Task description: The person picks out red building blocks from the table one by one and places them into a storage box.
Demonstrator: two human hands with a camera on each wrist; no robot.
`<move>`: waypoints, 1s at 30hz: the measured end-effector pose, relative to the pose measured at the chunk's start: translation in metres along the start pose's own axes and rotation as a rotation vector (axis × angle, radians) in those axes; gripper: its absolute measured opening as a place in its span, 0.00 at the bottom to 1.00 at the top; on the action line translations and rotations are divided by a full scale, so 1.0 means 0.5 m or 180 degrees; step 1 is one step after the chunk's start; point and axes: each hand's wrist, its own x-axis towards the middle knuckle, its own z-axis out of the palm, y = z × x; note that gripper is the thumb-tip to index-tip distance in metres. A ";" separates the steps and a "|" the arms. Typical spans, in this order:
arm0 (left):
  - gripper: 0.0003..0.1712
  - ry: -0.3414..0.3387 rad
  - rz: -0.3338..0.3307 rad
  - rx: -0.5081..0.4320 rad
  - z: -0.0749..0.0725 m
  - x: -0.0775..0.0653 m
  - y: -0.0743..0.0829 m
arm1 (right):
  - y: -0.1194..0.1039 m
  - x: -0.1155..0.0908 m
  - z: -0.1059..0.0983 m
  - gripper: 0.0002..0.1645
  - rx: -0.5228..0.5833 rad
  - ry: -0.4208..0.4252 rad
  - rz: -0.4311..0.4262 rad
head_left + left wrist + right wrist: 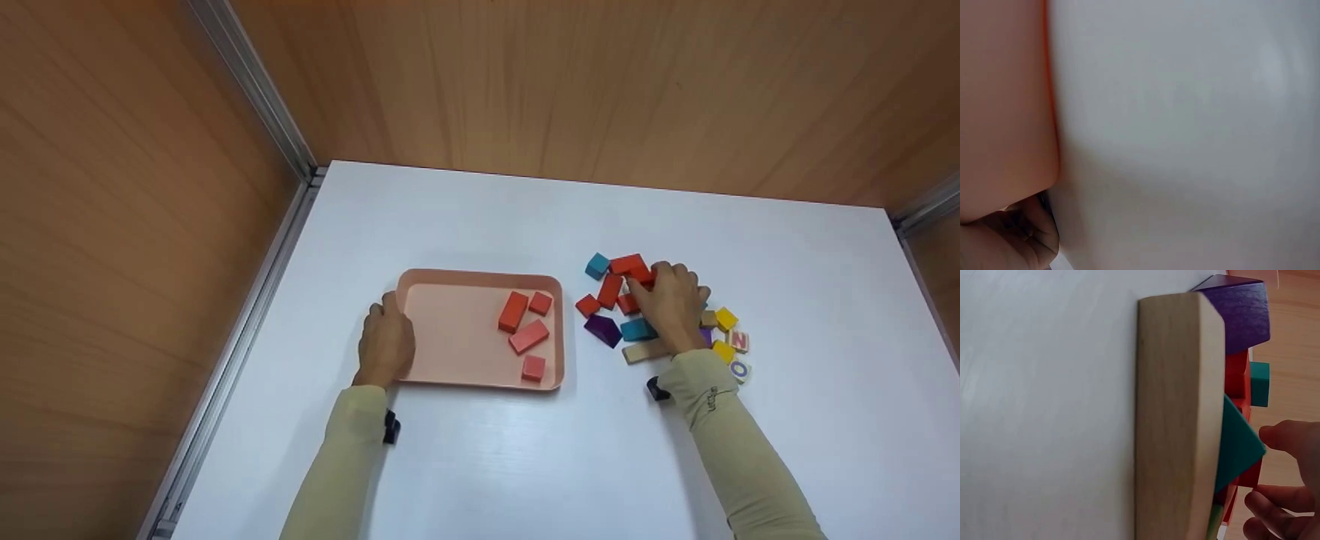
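Observation:
A pink tray [450, 330] lies on the white table with several red and pinkish-red blocks at its right side, among them a long red block [513, 312]. My left hand [386, 341] grips the tray's left edge; in the left wrist view its curled fingers [1039, 230] show beside the tray wall [1005, 112]. To the right of the tray, my right hand [671, 304] reaches over a pile of coloured blocks. Its thumb and fingers pinch a red block [1249, 475], partly hidden behind a teal block [1235, 444].
Around the right hand lie a plain wooden plank [643, 351], a purple block [603, 330], a teal cube [597, 265], yellow blocks [725, 319] and letter blocks [739, 341]. Wooden panels [562, 90] enclose the table's back and sides.

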 end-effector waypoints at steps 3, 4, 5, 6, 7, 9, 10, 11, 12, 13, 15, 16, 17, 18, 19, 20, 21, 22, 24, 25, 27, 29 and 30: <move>0.24 0.0003 0.0014 -0.0011 0.001 0.000 0.001 | 0.004 -0.001 0.002 0.31 0.0017 -0.0020 0.0012; 0.24 0.0005 0.0023 -0.0013 0.001 -0.001 0.001 | 0.005 -0.001 0.003 0.30 0.0026 -0.0013 0.0013; 0.24 0.0012 0.0031 -0.0013 0.001 -0.001 0.001 | 0.005 -0.001 0.004 0.29 0.0040 -0.0003 0.0021; 0.24 0.0020 0.0040 -0.0012 0.002 -0.002 0.001 | 0.006 -0.001 0.005 0.28 0.0048 0.0003 0.0023; 0.24 0.0034 0.0054 0.0004 0.002 -0.002 0.001 | 0.006 -0.002 0.007 0.27 0.0058 0.0022 0.0017; 0.24 0.0058 0.0079 0.0029 0.002 -0.003 0.000 | 0.006 -0.002 0.009 0.26 0.0075 0.0068 0.0008; 0.24 0.0073 0.0090 0.0043 0.002 -0.003 0.000 | 0.006 -0.003 0.009 0.26 0.0077 0.0084 0.0003; 0.24 0.0089 0.0095 0.0052 0.002 -0.004 0.000 | 0.005 -0.003 0.009 0.27 0.0078 0.0100 -0.0002; 0.24 0.0097 0.0097 0.0061 0.002 -0.004 -0.001 | 0.004 -0.003 0.010 0.27 0.0078 0.0117 -0.0015; 0.24 0.0102 0.0095 0.0065 0.002 -0.004 -0.001 | 0.003 -0.004 0.009 0.27 0.0088 0.0134 -0.0023; 0.25 0.0098 0.0074 0.0050 0.001 -0.004 -0.001 | 0.000 -0.004 0.006 0.27 0.0090 0.0137 -0.0025; 0.25 0.0095 0.0063 0.0045 0.002 -0.004 -0.001 | -0.002 -0.005 0.004 0.27 0.0084 0.0134 -0.0028; 0.25 0.0086 0.0050 0.0041 0.002 -0.005 -0.001 | -0.004 -0.005 0.001 0.27 0.0078 0.0134 -0.0028; 0.25 0.0075 0.0048 0.0040 0.002 -0.005 -0.001 | -0.007 -0.007 -0.001 0.27 0.0065 0.0134 -0.0027; 0.25 0.0064 0.0043 0.0036 0.002 -0.005 -0.001 | -0.010 -0.008 -0.004 0.27 0.0054 0.0130 -0.0022; 0.25 0.0055 0.0038 0.0032 0.003 -0.005 -0.001 | -0.015 -0.011 -0.006 0.28 0.0044 0.0120 -0.0018; 0.25 0.0048 0.0036 0.0022 0.003 -0.005 -0.002 | -0.019 -0.014 -0.008 0.28 0.0041 0.0123 -0.0018; 0.25 0.0040 0.0036 0.0024 0.003 -0.004 -0.002 | -0.025 -0.017 -0.009 0.29 0.0045 0.0128 -0.0025; 0.25 0.0031 0.0051 0.0022 0.002 -0.004 -0.003 | -0.038 -0.028 -0.010 0.29 0.0084 0.0142 -0.0073; 0.25 0.0029 0.0045 0.0017 0.002 -0.003 -0.003 | -0.045 -0.034 -0.009 0.28 0.0125 0.0154 -0.0117; 0.25 0.0024 0.0051 0.0009 0.003 -0.002 -0.004 | -0.061 -0.048 -0.006 0.27 0.0197 0.0182 -0.0241; 0.25 0.0018 0.0054 0.0001 0.003 -0.002 -0.005 | -0.079 -0.066 -0.002 0.27 0.0274 0.0195 -0.0378; 0.25 0.0015 0.0048 -0.0007 0.003 -0.002 -0.005 | -0.088 -0.074 0.002 0.26 0.0296 0.0207 -0.0439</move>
